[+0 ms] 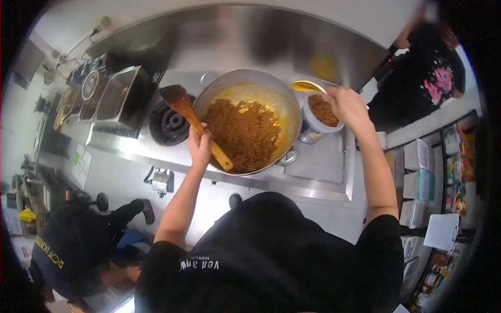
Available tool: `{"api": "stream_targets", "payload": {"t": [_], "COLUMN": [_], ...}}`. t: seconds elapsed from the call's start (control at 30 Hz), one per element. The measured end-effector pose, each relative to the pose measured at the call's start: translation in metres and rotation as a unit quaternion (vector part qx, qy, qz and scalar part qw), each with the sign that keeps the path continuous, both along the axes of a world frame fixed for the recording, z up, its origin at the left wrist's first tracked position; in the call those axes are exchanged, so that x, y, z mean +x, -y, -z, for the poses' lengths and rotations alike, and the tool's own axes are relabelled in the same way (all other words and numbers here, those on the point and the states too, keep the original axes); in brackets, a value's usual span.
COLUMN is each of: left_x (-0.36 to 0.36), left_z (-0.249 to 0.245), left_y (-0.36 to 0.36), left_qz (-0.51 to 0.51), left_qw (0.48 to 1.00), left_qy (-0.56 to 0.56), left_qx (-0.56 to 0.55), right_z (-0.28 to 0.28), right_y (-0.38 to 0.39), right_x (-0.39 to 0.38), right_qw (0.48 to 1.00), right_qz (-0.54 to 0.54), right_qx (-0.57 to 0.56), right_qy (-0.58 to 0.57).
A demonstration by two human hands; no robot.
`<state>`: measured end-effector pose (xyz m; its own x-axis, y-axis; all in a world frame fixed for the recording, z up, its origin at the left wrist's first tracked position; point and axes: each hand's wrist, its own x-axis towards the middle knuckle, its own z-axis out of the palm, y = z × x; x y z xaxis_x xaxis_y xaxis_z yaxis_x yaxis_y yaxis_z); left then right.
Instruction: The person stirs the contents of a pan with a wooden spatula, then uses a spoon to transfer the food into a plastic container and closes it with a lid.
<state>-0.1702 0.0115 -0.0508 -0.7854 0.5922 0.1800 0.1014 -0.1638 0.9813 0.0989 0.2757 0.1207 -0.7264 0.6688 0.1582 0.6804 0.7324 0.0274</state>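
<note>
My left hand [200,145] is wrapped round the handle of a wooden spatula [180,104], whose dark blade points up and left beside the pot. A large metal pot [286,101] holds brown crumbly food [240,135], with yellow residue on its inner wall. In my right hand [348,107] is the handle of a ladle [308,86], its yellow-coated bowl between the pot and a white bucket [312,131]. Similar brown food [323,110] fills the bucket, just below and left of my right hand.
A black burner [169,121] is left of the pot, with metal trays [116,96] farther left. One person [73,245] bends low at the lower left; another [422,73] stands at the upper right. Shelves with containers [417,182] line the right side.
</note>
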Motion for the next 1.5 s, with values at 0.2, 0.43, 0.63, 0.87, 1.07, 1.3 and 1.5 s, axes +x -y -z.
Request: {"api": "stream_targets", "payload": {"t": [0.2, 0.43, 0.63, 0.87, 1.07, 1.3, 1.5], "left_x": [-0.003, -0.007, -0.009, -0.008, -0.005, -0.007, -0.005], "left_z": [0.004, 0.003, 0.001, 0.004, -0.002, 0.009, 0.005], "left_y": [0.001, 0.003, 0.003, 0.000, 0.000, 0.000, 0.000], "left_qz": [-0.003, -0.022, -0.034, -0.038, -0.015, -0.007, 0.006], "left_qw": [0.999, 0.997, 0.996, 0.995, 0.999, 0.998, 0.998], "left_qy": [-0.037, -0.072, -0.084, -0.091, -0.047, -0.053, -0.061], "left_qx": [0.001, -0.004, -0.003, 0.014, 0.010, 0.022, 0.014], "right_z": [0.138, 0.190, 0.176, 0.197, 0.208, 0.168, 0.146], "right_y": [-0.010, -0.026, 0.021, 0.044, 0.056, 0.041, 0.022], "right_x": [-0.137, -0.141, -0.131, -0.142, -0.146, -0.132, -0.116], "right_qw": [0.979, 0.946, 0.890, 0.831, 0.836, 0.844, 0.810], "right_qz": [-0.124, -0.191, -0.192, -0.280, -0.285, -0.245, -0.203], "right_qx": [0.005, 0.000, -0.170, -0.407, -0.428, -0.450, -0.548], "right_qy": [0.163, 0.263, 0.377, 0.256, 0.191, 0.159, 0.036]}}
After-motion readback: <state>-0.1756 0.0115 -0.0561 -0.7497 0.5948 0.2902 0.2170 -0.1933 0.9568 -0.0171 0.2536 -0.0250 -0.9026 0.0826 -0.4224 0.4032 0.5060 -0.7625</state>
